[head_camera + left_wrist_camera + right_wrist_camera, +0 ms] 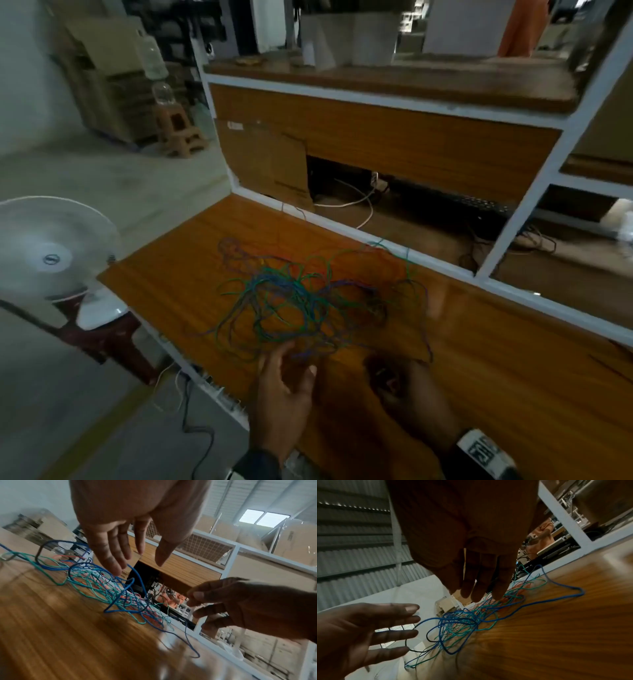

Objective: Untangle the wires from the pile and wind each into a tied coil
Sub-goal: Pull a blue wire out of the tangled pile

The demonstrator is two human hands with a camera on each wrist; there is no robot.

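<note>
A loose tangle of thin blue, green and reddish wires [308,301] lies on the wooden desk top [164,284]. My left hand [294,363] hovers at the pile's near edge with its fingers spread and straight, holding nothing. In the left wrist view those fingers [118,555] point down at the wires [106,588]. My right hand [394,377] is just right of it, low over the desk near one long blue strand. The right wrist view shows its fingers [477,582] straight above the wires [462,622], gripping none that I can see.
A white fan [51,253] stands on a dark red stool [113,346] off the desk's left edge. A white-framed wooden partition [445,270] bounds the back, with an opening full of cables [363,202]. Bare wood lies right of the pile.
</note>
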